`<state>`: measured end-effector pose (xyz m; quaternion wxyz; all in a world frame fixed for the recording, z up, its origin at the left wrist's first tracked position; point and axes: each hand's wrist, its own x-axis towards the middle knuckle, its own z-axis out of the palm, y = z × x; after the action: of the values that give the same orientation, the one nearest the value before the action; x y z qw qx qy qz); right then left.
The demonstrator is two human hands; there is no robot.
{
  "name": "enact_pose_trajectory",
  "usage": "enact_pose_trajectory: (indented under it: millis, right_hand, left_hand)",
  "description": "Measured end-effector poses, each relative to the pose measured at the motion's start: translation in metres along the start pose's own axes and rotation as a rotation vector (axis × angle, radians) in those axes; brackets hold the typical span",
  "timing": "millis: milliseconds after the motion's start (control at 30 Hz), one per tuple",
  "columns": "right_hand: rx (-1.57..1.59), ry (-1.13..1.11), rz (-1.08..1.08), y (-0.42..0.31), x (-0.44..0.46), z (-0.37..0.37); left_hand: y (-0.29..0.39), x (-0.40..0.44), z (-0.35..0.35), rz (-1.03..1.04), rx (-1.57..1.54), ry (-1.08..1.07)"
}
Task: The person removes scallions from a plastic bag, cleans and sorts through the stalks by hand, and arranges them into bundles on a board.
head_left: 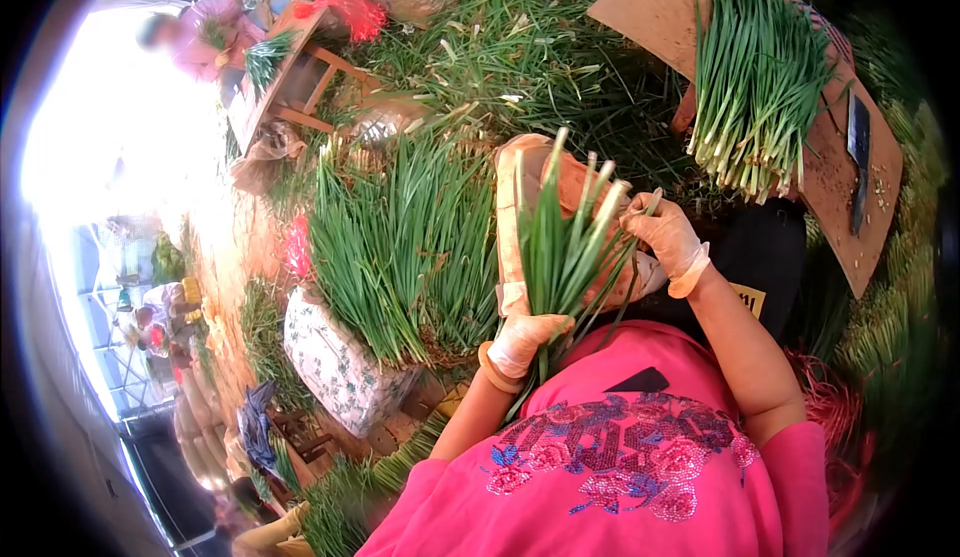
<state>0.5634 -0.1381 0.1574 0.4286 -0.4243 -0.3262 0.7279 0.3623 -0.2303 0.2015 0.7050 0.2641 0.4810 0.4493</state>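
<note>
In my gloved left hand is a small bunch of garlic chives, the fingers wrapped round its lower leaves and the pale stem ends pointing up and away. My right hand, also in a thin glove, is closed in a pinch on a chive stem at the right side of the bunch. Behind the bunch lies an orange-tan cloth or padded piece over my lap. A large pile of chives lies just left of my hands.
At the upper right, a wooden board bears a thick stack of chives and a knife. Loose leaves cover the ground ahead. A flowered cushion sits left. Another person works at a small table.
</note>
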Motion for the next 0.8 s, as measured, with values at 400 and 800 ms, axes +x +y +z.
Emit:
enact_pose_trajectory:
  millis: [400,800]
  right_hand:
    - [0.227,0.221,-0.659,-0.237,0.047,0.003]
    - [-0.144,-0.195,0.108,-0.025,0.027,0.022]
  left_hand:
    - [-0.015,-0.009,-0.029,-0.118,-0.077,0.076]
    - [-0.016,0.008,-0.040,0.007,-0.060,0.048]
